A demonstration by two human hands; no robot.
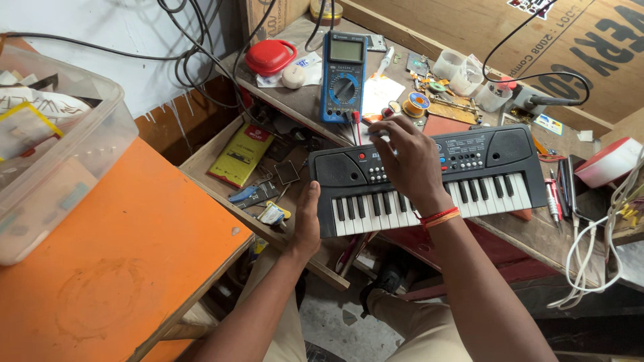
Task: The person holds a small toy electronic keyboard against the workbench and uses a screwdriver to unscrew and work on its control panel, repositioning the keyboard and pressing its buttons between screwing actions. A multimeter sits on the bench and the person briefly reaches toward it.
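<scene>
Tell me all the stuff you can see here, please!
toy keyboard: one, black with white keys, on the workbench
multimeter: one, blue, behind the keyboard
red case: one, back shelf corner
solder spool: one, yellow, right of the multimeter
yellow packet: one, lower shelf
plastic tub: one, clear, on the orange table
orange table: one, left side
left hand: grips the keyboard's left end
right hand: rests on the keyboard's buttons, red and orange wristbands

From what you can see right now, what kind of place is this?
Probably a small electronics repair workshop. A blue digital multimeter and a spool of solder wire lie on the cluttered workbench, and both hands are on a small black toy keyboard.
</scene>
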